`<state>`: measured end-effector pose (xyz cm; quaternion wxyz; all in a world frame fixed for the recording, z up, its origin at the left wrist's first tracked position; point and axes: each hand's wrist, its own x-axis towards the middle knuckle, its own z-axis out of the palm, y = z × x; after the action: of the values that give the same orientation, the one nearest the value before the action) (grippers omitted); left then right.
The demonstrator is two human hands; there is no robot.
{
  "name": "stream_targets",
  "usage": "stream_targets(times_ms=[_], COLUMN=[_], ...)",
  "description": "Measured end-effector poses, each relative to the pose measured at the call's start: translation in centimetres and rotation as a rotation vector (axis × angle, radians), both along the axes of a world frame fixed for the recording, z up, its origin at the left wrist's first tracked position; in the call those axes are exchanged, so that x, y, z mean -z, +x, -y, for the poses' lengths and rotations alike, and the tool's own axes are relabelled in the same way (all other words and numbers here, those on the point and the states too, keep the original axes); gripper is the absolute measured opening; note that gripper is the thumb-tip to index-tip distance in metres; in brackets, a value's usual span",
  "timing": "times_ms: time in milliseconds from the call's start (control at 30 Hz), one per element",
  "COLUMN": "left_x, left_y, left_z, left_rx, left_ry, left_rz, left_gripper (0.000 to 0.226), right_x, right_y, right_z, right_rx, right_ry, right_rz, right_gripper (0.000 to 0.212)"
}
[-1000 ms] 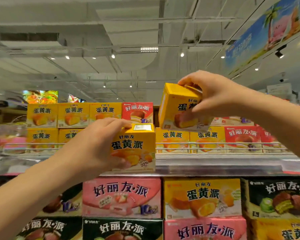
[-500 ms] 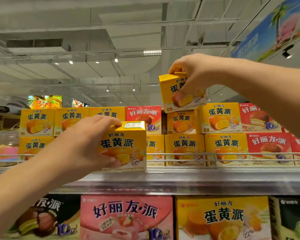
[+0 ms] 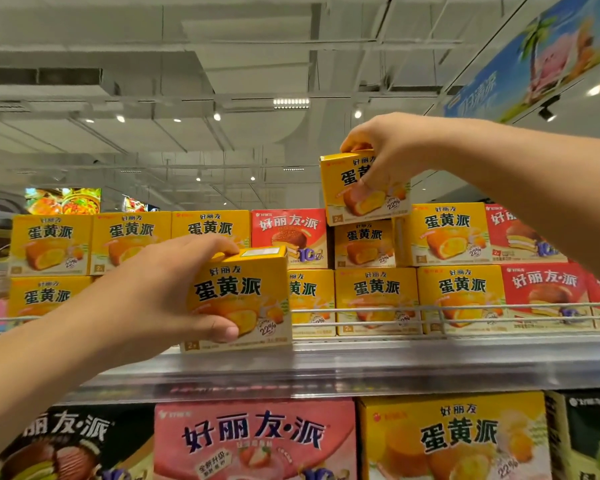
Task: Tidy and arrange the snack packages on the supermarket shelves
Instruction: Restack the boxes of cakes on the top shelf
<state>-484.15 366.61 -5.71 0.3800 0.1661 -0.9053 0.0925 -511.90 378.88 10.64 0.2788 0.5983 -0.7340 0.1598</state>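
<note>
My left hand (image 3: 160,292) grips a yellow egg-yolk pie box (image 3: 243,299) in front of the top shelf's wire rail, its base at the shelf lip. My right hand (image 3: 392,150) holds a second yellow pie box (image 3: 354,192) from above, resting on or just over a smaller-looking yellow box (image 3: 364,245) in the upper row. Yellow boxes (image 3: 52,242) and red chocolate pie boxes (image 3: 291,237) stand stacked two high along the shelf.
A wire rail (image 3: 465,311) runs along the top shelf's front above a metal shelf edge (image 3: 361,372). Below stand larger pink (image 3: 253,441), yellow (image 3: 454,441) and dark boxes (image 3: 63,445). A blue banner (image 3: 534,57) hangs at upper right under the ceiling.
My right hand lifted its yellow box up and right, from the gap in the row to the top of the stack. The left hand kept its box at the shelf front.
</note>
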Motion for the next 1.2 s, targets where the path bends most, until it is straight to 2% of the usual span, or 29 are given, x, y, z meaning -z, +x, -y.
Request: stream_targets(times_ms=[300, 667, 733, 800, 867, 900, 1000, 1067, 1133, 1200], left_x=[-0.3, -0.4, -0.3, -0.3, -0.3, -0.3, 0.0, 0.2, 0.4, 0.8], left_y=[-0.1, -0.1, -0.1, -0.1, -0.2, -0.3, -0.2, -0.2, -0.1, 0.0], left_z=[0.3, 0.4, 0.5, 0.5, 0.4, 0.3, 0.2, 0.2, 0.1, 0.0], left_rx=[0.024, -0.02, -0.025, -0.028, -0.048, -0.062, -0.083, -0.096, -0.113, -0.115], left_ry=[0.023, 0.013, 0.014, 0.013, 0.005, 0.0, -0.021, -0.051, -0.09, -0.135], left_rz=[0.025, 0.07, 0.073, 0.075, 0.083, 0.09, 0.084, 0.079, 0.078, 0.065], left_gripper=[0.076, 0.083, 0.086, 0.087, 0.086, 0.084, 0.085, 0.086, 0.086, 0.086], right_x=[2.9, 5.1, 5.1, 5.0, 4.9, 5.1, 6.2, 7.1, 7.7, 8.0], right_y=[-1.7, -1.7, -1.6, -1.2, -0.7, -0.3, 1.5, 2.6, 3.4, 4.0], right_z=[1.8, 3.3, 3.3, 3.3, 3.6, 3.9, 5.1, 6.0, 6.6, 6.6], right_rx=[0.097, 0.201, 0.19, 0.154, 0.11, 0.064, -0.065, -0.057, -0.029, -0.033], right_ry=[0.118, 0.241, 0.259, 0.257, 0.175, 0.118, 0.027, 0.043, 0.036, -0.022], right_rz=[0.041, 0.034, 0.07, 0.107, 0.04, -0.003, -0.058, -0.129, -0.195, -0.178], right_gripper=[0.058, 0.037, 0.041, 0.058, 0.079, 0.081, 0.084, 0.088, 0.081, 0.073])
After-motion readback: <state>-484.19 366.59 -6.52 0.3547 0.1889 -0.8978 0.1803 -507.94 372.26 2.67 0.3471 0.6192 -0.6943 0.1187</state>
